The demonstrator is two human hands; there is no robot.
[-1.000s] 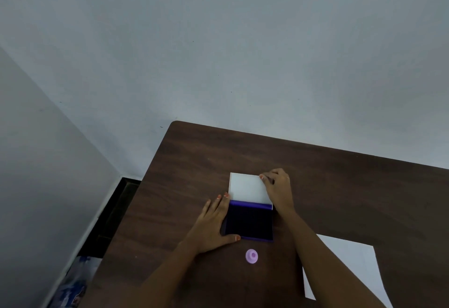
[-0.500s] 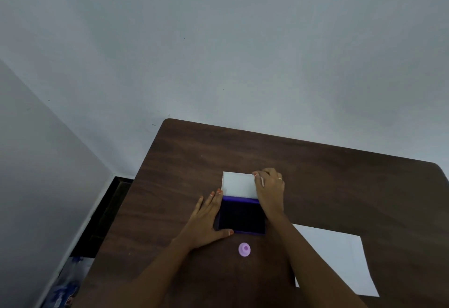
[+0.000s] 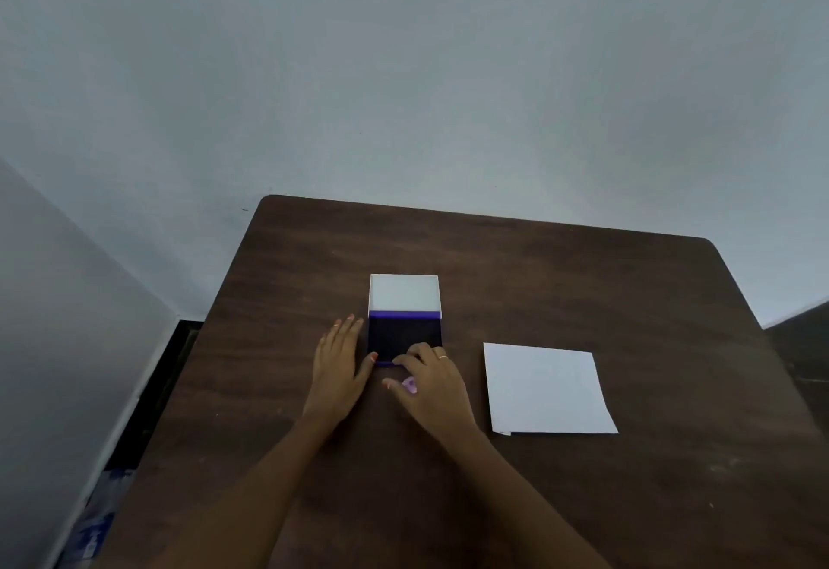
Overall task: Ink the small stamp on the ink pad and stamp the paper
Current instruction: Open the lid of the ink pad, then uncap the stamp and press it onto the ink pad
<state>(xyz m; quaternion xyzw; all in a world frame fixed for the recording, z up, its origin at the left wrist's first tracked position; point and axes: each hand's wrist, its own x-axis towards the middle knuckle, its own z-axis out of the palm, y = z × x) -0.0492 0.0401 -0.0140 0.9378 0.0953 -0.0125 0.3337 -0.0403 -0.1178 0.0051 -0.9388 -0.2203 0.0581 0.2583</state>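
Observation:
The ink pad (image 3: 405, 335) lies open on the table, its dark purple pad facing up and its white lid (image 3: 403, 294) folded back behind it. My left hand (image 3: 339, 366) rests flat on the table at the pad's left side, with the thumb at the front left corner. My right hand (image 3: 433, 389) hovers just in front of the pad, fingers curled over the small pink stamp (image 3: 409, 384). Only a sliver of the stamp shows between thumb and fingers, and I cannot tell whether they touch it. The white paper (image 3: 547, 389) lies to the right.
The dark wooden table (image 3: 560, 281) stands against a pale wall, with its left edge near a corner. On the floor at the lower left lies a blue and white packet (image 3: 96, 523). A dark object (image 3: 803, 344) shows beyond the table's right edge.
My right hand left the lid and came down in front of the pad, over the stamp. The lid now lies fully back. My left hand stayed beside the pad.

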